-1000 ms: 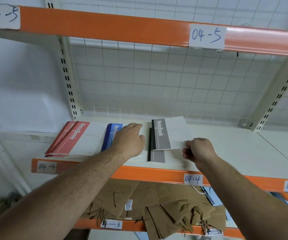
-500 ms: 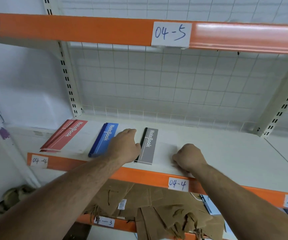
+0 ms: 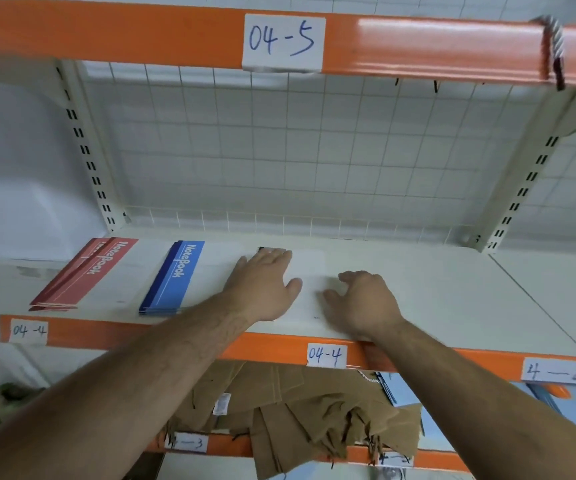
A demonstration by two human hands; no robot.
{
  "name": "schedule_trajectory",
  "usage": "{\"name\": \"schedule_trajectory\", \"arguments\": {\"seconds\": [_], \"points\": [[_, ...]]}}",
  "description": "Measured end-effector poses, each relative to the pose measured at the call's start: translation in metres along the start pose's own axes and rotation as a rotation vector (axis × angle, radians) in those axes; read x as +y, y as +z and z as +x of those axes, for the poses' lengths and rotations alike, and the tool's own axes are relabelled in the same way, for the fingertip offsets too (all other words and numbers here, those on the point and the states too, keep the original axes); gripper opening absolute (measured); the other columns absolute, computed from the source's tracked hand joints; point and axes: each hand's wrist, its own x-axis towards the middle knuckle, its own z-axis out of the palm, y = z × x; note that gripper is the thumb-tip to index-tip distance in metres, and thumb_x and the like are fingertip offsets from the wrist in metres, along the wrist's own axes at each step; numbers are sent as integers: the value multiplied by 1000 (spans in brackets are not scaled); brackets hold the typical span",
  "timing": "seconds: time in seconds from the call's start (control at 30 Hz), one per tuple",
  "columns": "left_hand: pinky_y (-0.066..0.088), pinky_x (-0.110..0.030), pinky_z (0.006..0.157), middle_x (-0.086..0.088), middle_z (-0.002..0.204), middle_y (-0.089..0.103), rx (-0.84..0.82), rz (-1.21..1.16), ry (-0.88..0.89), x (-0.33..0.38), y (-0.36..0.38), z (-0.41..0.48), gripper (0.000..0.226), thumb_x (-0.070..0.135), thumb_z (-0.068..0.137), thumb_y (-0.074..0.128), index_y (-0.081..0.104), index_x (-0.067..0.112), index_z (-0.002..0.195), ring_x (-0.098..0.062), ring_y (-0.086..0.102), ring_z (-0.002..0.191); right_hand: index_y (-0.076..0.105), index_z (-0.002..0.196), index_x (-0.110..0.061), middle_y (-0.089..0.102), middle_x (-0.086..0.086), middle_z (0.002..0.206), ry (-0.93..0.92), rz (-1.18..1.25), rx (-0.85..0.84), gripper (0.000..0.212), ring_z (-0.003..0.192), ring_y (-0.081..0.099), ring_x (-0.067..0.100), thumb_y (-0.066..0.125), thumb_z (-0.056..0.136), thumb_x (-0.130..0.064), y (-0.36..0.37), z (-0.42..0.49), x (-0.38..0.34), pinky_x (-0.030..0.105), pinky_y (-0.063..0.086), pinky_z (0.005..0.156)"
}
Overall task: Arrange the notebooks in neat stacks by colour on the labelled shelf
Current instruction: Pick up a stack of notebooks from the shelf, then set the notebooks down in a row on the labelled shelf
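On the shelf marked 04-4 (image 3: 453, 289) three notebook stacks lie side by side. The red stack (image 3: 85, 271) is at the left and the blue stack (image 3: 175, 275) sits beside it. The grey stack (image 3: 311, 268) is third; its white cover shows between my hands and its dark spine is almost hidden. My left hand (image 3: 262, 282) lies flat on the grey stack's left part with straight fingers. My right hand (image 3: 359, 299) rests on the stack's right side near the shelf's front edge, fingers loosely bent and holding nothing.
An orange beam labelled 04-5 (image 3: 283, 39) runs overhead, with a rope loop (image 3: 553, 46) at its right end. A white wire grid (image 3: 297, 150) backs the shelf. Brown paper bags (image 3: 297, 410) fill the shelf below. The shelf board extends bare to the right of my hands.
The grey notebook that my right hand held has been laid on the grey stack and released. My left hand has moved from the stack's spine onto its top, fingers spread flat.
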Motion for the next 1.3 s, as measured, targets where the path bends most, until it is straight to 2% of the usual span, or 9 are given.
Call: {"name": "schedule_trajectory", "arguments": {"seconds": [0.07,0.1,0.23,0.43,0.8,1.03,1.3], "points": [[3,-42,123,4,167,7,-65,29,64,9,-1,8,65,53,103,24,11,25,160,-17,1,154,43,149,-23,38,1,157,-16,-130,-33,67,145,29,25,45,95,-63,-9,-5,5,42,31,116],[2,-42,124,4,167,5,-86,38,97,14,-1,12,65,55,103,23,9,26,160,-17,0,154,35,153,-26,28,0,162,-5,-186,-56,71,149,20,26,41,94,-67,-13,-8,9,44,24,119],[-2,-46,124,7,167,1,-129,51,235,40,-1,21,67,58,101,22,5,31,160,-17,-5,154,24,157,-31,14,0,166,108,-282,-49,76,152,10,27,35,93,-72,-31,-26,24,50,16,122],[-3,-46,124,7,167,0,-169,29,478,86,13,14,67,56,101,23,3,30,160,-16,-5,154,15,158,-32,10,0,167,332,-300,62,76,153,7,26,31,94,-71,-42,-81,49,54,11,122],[2,-50,122,6,167,7,-236,19,853,210,43,-38,66,53,102,21,6,24,160,-19,1,153,12,159,-34,7,0,167,698,-276,109,76,153,3,25,35,95,-69,-71,-219,114,52,11,122],[-3,-49,123,6,167,1,-259,50,947,311,53,-74,68,57,102,20,5,25,160,-17,-4,154,15,158,-34,10,0,167,772,-273,159,78,153,6,25,35,93,-72,-105,-284,188,50,15,121],[-2,-50,123,5,167,2,-265,43,987,434,70,-117,67,58,102,17,6,27,160,-18,-3,154,18,157,-35,13,-2,166,779,-255,190,76,153,8,24,36,93,-72,-154,-348,278,50,16,121]]}}
